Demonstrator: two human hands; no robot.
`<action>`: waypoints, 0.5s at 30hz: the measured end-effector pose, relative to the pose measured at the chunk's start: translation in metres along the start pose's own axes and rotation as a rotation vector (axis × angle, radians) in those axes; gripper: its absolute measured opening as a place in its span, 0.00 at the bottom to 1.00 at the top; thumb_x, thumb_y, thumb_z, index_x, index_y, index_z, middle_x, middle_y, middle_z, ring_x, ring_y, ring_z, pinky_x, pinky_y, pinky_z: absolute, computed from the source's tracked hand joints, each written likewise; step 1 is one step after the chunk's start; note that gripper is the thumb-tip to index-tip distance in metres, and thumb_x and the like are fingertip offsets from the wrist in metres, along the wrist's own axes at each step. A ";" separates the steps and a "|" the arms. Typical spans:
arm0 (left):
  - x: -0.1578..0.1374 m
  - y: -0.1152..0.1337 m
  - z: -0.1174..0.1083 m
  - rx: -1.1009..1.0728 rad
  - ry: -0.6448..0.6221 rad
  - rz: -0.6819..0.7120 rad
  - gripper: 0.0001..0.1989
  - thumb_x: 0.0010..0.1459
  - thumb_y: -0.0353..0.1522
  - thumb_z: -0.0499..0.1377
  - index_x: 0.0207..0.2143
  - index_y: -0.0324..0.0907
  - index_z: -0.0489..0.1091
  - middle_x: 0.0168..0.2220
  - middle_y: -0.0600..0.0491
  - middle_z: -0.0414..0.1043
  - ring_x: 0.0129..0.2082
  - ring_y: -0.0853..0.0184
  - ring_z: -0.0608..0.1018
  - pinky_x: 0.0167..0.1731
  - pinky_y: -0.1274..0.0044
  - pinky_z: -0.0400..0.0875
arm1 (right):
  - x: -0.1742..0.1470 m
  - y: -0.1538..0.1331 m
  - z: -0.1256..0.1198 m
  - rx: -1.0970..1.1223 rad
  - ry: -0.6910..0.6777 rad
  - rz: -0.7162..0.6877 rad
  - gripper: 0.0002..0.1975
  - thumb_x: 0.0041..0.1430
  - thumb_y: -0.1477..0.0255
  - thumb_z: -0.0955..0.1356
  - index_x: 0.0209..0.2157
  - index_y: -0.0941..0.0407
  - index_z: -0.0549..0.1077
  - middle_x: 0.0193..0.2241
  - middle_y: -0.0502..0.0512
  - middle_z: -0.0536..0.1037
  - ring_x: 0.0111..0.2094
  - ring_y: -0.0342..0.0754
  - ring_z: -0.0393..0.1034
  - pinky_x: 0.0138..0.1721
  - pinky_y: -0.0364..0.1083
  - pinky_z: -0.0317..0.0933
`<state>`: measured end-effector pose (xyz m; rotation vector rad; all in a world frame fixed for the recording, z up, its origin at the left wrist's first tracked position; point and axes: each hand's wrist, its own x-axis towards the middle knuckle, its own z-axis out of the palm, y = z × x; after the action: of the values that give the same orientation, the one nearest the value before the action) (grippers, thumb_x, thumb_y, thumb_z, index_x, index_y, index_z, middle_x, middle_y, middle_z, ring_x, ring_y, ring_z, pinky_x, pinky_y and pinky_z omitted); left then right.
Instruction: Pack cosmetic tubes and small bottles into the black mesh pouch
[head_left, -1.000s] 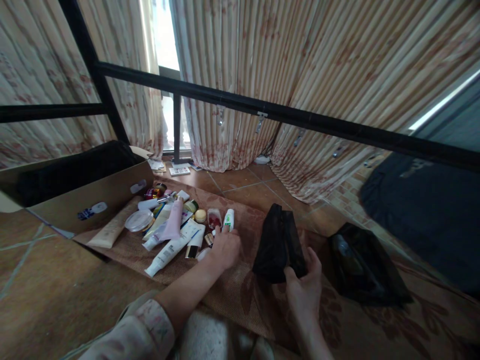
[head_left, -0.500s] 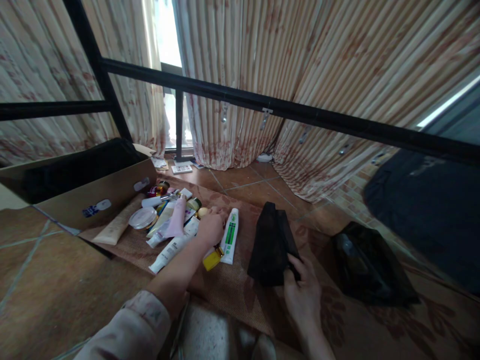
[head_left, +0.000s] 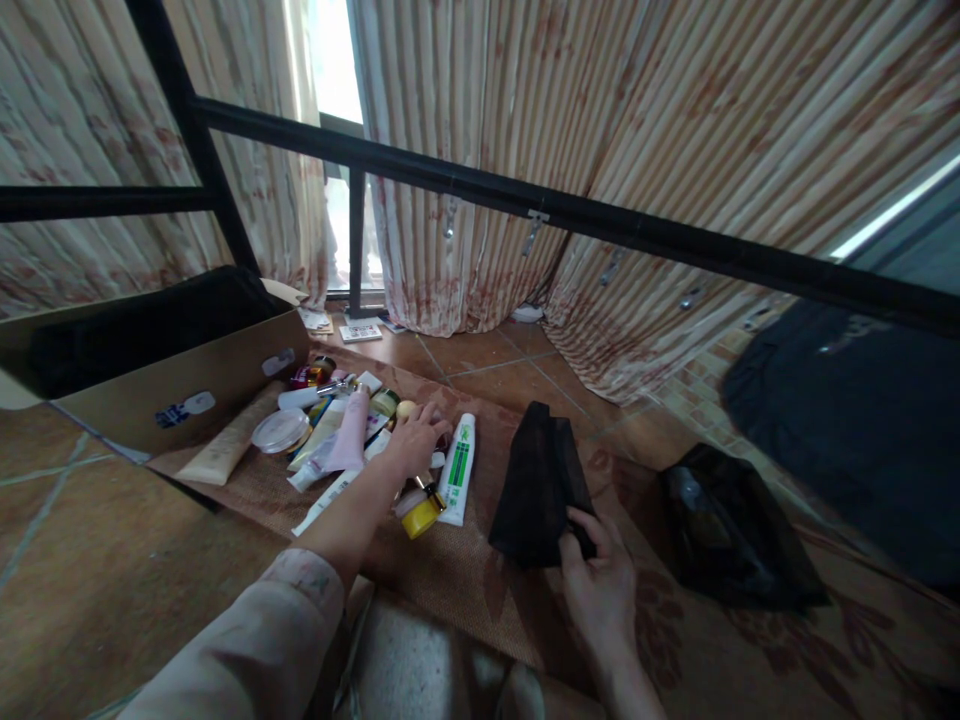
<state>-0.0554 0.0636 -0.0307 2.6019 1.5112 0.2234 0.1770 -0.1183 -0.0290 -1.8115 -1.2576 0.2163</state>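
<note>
My left hand reaches over the right end of a pile of cosmetics, its fingers apart and bent down, with the tips partly hidden. Right beside it lie a white toothpaste-like tube with green print and a small yellow-bottomed jar. My right hand grips the near side edge of a black mesh pouch, thumb and fingers closed on it, and the pouch stands on the brown cloth. Left of my left hand, a pink tube, a round clear-lidded container and a beige tube lie in the pile.
A cardboard box holding something black stands at the left. To the right lies another black mesh bag with things inside. A black metal rail crosses before the curtains. Patterned brown cloth covers the low surface.
My left hand has shifted slightly left and its fingers have spread; more of the small jars below it shows. My right hand keeps hold of the pouch. The view has shifted slightly.
</note>
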 end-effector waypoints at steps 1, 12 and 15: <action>-0.001 -0.001 -0.001 0.001 -0.008 0.007 0.22 0.49 0.23 0.58 0.47 0.48 0.68 0.60 0.47 0.55 0.58 0.51 0.61 0.51 0.59 0.62 | 0.000 0.000 0.000 0.003 0.002 0.002 0.14 0.53 0.67 0.63 0.38 0.55 0.77 0.42 0.58 0.75 0.43 0.54 0.70 0.43 0.49 0.62; -0.012 -0.011 -0.008 -0.048 0.035 0.023 0.26 0.45 0.24 0.58 0.49 0.45 0.63 0.53 0.46 0.66 0.55 0.51 0.63 0.50 0.58 0.58 | 0.001 -0.002 0.001 0.018 0.001 -0.007 0.14 0.53 0.66 0.64 0.38 0.55 0.77 0.42 0.59 0.75 0.44 0.54 0.70 0.43 0.49 0.62; -0.015 -0.014 -0.016 -0.160 0.054 0.029 0.22 0.47 0.26 0.59 0.47 0.44 0.65 0.48 0.46 0.69 0.52 0.51 0.66 0.48 0.59 0.59 | 0.001 -0.003 0.001 0.014 -0.002 -0.021 0.14 0.54 0.65 0.64 0.38 0.55 0.77 0.42 0.59 0.75 0.43 0.54 0.70 0.42 0.49 0.62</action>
<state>-0.0779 0.0578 -0.0184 2.5123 1.4094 0.4028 0.1750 -0.1164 -0.0269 -1.7855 -1.2723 0.2149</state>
